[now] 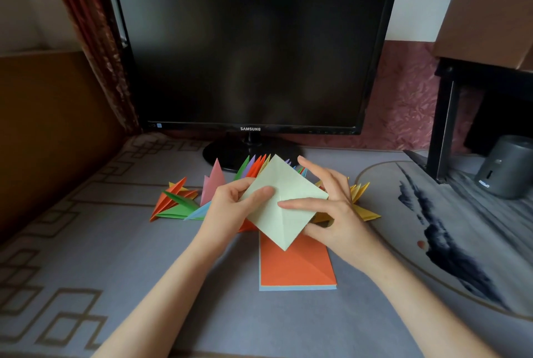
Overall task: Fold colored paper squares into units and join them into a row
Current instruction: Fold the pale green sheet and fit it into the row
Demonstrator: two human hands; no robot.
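left hand point(230, 207) pinches pale green paper point(284, 201) | right hand point(331, 207) thumb and fingers pinch its right corner

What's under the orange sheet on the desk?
A light blue sheet shows under the orange sheet along its left and bottom edges. Anything further below is covered. The pale green paper hides its top end.

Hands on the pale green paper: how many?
2. The left hand pinches the pale green paper at its left corner; the right hand pinches its right side, thumb lying across the middle. Both held above the orange stack.
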